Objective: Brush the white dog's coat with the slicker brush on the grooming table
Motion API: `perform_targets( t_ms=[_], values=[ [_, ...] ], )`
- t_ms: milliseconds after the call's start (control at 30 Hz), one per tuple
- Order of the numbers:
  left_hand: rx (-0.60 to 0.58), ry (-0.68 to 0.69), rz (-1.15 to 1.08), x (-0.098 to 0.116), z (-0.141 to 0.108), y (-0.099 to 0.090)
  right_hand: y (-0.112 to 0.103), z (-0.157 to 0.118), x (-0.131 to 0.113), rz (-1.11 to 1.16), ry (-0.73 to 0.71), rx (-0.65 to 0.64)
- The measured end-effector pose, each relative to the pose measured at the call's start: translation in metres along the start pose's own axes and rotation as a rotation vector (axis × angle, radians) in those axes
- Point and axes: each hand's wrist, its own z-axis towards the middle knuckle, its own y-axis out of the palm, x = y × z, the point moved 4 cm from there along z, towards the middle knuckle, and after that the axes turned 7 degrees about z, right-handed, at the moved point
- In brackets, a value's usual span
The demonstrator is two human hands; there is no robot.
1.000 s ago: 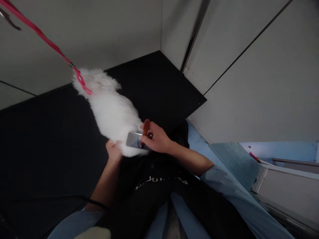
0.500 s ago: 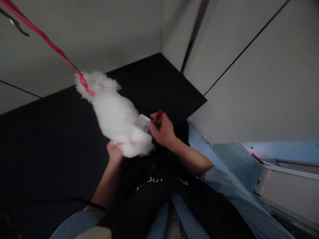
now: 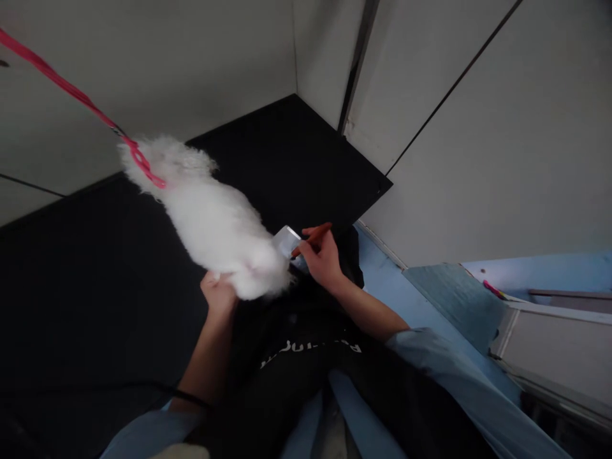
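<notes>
A small white fluffy dog [image 3: 215, 223] stands on a black table [image 3: 296, 153], seen from above with its head at the upper left. A pink leash [image 3: 71, 89] runs from its neck to the upper left corner. My left hand [image 3: 218, 292] is closed on the dog's hind part, its fingertips partly hidden by fur. In my right hand [image 3: 325, 258] is a slicker brush [image 3: 287, 241] with an orange handle and a pale flat head. The brush head is beside the dog's rump; whether it touches the fur I cannot tell.
Grey walls [image 3: 502, 159] stand behind and right of the table. A black apron [image 3: 296, 395] covers my front. A dark cord [image 3: 157, 386] crosses near my left forearm. Blue floor and a pale cabinet [image 3: 554, 344] are at the right.
The brush and my right hand have moved slightly right, off the dog's back to beside its rump. The dog appears a little further left as the view has shifted.
</notes>
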Motion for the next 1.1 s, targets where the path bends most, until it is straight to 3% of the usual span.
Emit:
perform_targets(
  t_ms=[67, 167, 233, 300, 367, 433, 500, 567, 600, 700, 733, 867, 933, 1000, 1033, 1100],
  values=[
    [-0.017, 0.008, -0.003, 0.000, 0.000, 0.001, 0.001, -0.001, -0.004, -0.018, -0.064, -0.020],
    [-0.024, 0.021, -0.008, -0.001, 0.000, 0.002, 0.013, 0.001, -0.003, -0.038, 0.039, -0.209],
    [-0.015, 0.028, -0.003, -0.003, 0.000, 0.001, 0.012, 0.006, -0.004, -0.048, 0.062, -0.129],
    [-0.021, 0.034, 0.000, -0.004, 0.000, 0.000, 0.009, 0.011, -0.010, -0.060, -0.019, -0.028],
    [-0.039, 0.037, -0.008, -0.005, 0.000, -0.001, 0.015, 0.015, -0.015, -0.086, -0.073, -0.147],
    [-0.056, 0.036, -0.014, -0.005, 0.001, -0.002, 0.022, 0.019, -0.016, -0.120, -0.023, -0.311],
    [-0.057, 0.032, -0.014, -0.005, 0.002, -0.003, 0.020, 0.027, -0.018, -0.145, 0.004, -0.273],
    [-0.055, 0.027, -0.010, -0.005, 0.003, -0.004, 0.015, 0.037, -0.025, -0.161, -0.065, -0.153],
    [-0.058, 0.022, -0.010, -0.005, 0.003, -0.003, 0.017, 0.040, -0.029, -0.175, -0.110, -0.177],
    [-0.075, 0.007, -0.013, -0.004, 0.004, -0.002, 0.031, 0.045, -0.035, -0.243, -0.115, -0.501],
    [-0.082, 0.001, -0.013, -0.003, 0.004, -0.002, 0.034, 0.048, -0.036, -0.257, -0.089, -0.538],
    [-0.109, -0.024, 0.007, 0.000, 0.004, -0.002, 0.030, 0.062, -0.049, -0.259, -0.166, -0.303],
    [-0.121, -0.030, 0.019, 0.002, 0.005, -0.002, 0.037, 0.061, -0.052, -0.275, -0.212, -0.464],
    [-0.130, -0.029, 0.033, 0.003, 0.006, -0.002, 0.042, 0.057, -0.049, -0.285, -0.154, -0.610],
    [-0.134, -0.030, 0.042, 0.003, 0.006, -0.002, 0.041, 0.058, -0.048, -0.277, -0.118, -0.579],
    [-0.136, -0.035, 0.061, 0.004, 0.007, -0.002, 0.034, 0.062, -0.047, -0.247, -0.101, -0.397]
  ],
)
